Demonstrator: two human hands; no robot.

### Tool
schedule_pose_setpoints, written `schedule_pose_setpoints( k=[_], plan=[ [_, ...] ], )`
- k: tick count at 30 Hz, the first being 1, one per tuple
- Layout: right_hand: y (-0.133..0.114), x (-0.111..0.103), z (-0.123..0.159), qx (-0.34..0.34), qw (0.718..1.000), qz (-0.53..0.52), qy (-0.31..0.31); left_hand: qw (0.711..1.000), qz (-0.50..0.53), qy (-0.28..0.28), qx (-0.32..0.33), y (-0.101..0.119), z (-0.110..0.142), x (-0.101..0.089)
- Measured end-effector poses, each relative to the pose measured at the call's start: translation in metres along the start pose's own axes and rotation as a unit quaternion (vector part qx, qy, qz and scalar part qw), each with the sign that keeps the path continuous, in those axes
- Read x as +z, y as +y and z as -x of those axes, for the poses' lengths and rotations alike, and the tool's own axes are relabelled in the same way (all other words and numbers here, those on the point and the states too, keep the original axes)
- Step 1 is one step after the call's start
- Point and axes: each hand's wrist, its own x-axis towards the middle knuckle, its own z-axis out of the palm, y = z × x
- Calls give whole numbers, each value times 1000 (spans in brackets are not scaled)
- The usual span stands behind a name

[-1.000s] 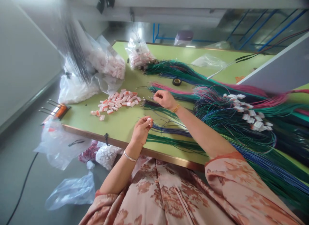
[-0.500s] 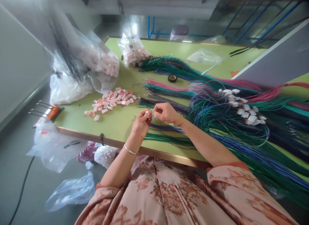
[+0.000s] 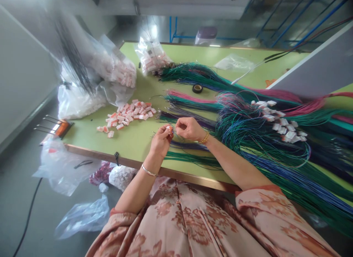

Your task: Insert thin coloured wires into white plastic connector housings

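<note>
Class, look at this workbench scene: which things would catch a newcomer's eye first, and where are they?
A great sweep of green, blue and pink wires covers the right half of the green table. At the near edge, the left hand pinches a small white connector close to the right hand. Further left lies a heap of orange-and-white connectors.

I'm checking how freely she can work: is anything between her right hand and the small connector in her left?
Nothing visible. The right hand sits right beside the connector pinched in the left hand, above the table; only thin wires run there.
</note>
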Motion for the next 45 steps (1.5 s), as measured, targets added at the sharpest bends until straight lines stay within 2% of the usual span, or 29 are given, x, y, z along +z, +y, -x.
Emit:
schedule_pose_setpoints(
  k=[8,18,23,29,33,37,39,42,45],
  plan=[
    [-1,-1,0,11,1000,25,-3,999,-27,-5,28,-5,-4,-3],
    [1,5,1,0,1000,14,-25,990,-101,58,86,-15,-4,0],
    [0,-2,0,-14,999,23,-40,991,-90,43,84,-11,-8,1],
    [1,6,-1,-24,990,138,-15,988,-90,82,92,-16,-13,4],
    [0,11,1,-31,975,222,-8,988,-108,79,77,-17,-16,2],
    [3,-12,-11,-35,985,163,-47,992,-101,57,50,-15,-17,-1],
    [12,-31,-28,-14,991,135,-14,993,-96,48,42,-13,-17,-1],
    [36,-56,-60,59,976,194,77,994,-99,38,36,-10,-16,-1],
    [58,-61,-86,117,950,279,81,994,-102,28,33,-8,-14,-2]
  ],
)
